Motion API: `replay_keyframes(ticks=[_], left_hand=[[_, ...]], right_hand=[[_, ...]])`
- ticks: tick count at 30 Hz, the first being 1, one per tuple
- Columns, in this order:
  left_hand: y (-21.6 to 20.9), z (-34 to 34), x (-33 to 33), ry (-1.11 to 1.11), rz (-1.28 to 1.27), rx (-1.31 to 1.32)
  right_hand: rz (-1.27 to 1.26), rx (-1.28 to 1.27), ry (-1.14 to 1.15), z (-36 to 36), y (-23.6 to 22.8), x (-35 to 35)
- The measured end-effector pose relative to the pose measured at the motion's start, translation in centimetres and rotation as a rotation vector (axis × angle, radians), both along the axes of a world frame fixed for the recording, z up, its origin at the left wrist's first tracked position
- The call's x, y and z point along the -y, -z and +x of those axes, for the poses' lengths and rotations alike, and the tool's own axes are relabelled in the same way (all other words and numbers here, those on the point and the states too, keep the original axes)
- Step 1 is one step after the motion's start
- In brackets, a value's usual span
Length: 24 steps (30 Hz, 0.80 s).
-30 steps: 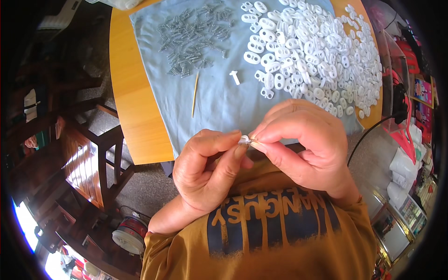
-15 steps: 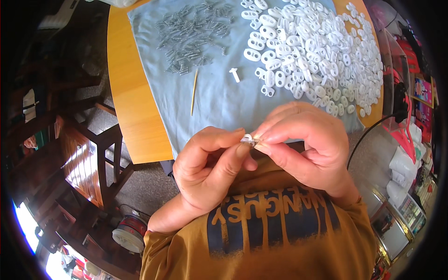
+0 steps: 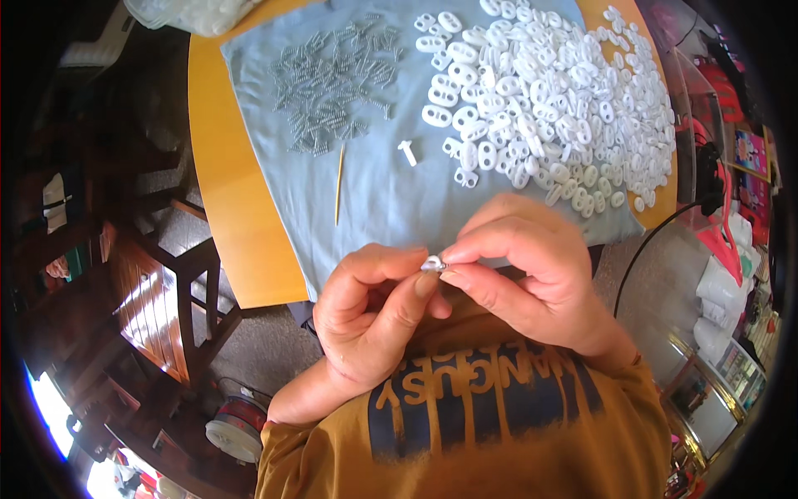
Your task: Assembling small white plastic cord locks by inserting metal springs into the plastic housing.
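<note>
My left hand [image 3: 367, 312] is closed in a pinch, thumb and index finger gripping a small white plastic cord lock piece [image 3: 432, 263] with a hole in it. Against its right side press the fingertips of my right hand [image 3: 532, 279], also pinched. A bit of a small metal spring [image 3: 445, 267] shows between those fingertips and the piece; most of it is hidden. Both hands are in front of my chest, just off the table's near edge. Beyond them, a white T-shaped plastic plunger [image 3: 407, 152] and a thin wooden stick [image 3: 339, 185] lie on the blue-grey cloth [image 3: 283, 200].
A loose pile of metal springs [image 3: 332, 83] lies at the far left of the cloth. Many white two-hole plastic pieces [image 3: 540, 100] are heaped at the far right, spilling onto the wooden table [image 3: 220, 166]. A clear plastic bag [image 3: 195, 12] rests at the far left edge.
My right fingertips have come closer to the white piece, and less of the spring shows now. Both hands sit slightly lower and farther left in the picture; the view has shifted.
</note>
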<state>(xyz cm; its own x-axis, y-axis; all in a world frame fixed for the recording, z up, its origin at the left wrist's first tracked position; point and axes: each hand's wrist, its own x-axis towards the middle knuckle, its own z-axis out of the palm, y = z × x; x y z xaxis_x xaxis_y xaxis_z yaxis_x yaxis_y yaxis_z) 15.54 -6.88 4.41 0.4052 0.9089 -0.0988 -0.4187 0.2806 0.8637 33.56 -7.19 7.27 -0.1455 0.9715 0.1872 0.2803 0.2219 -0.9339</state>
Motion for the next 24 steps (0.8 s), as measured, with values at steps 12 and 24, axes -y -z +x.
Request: replay_keyframes(ticks=[12,24], left_hand=[[0.3,0.1,0.1,0.002,0.157,-0.168],[0.0,0.2,-0.5,-0.047,-0.065,-0.004]], right_hand=[[-0.13,-0.008,0.073,-0.8,0.2,0.3],[-0.027,0.054,0.056,-0.3,-0.2,-0.6]])
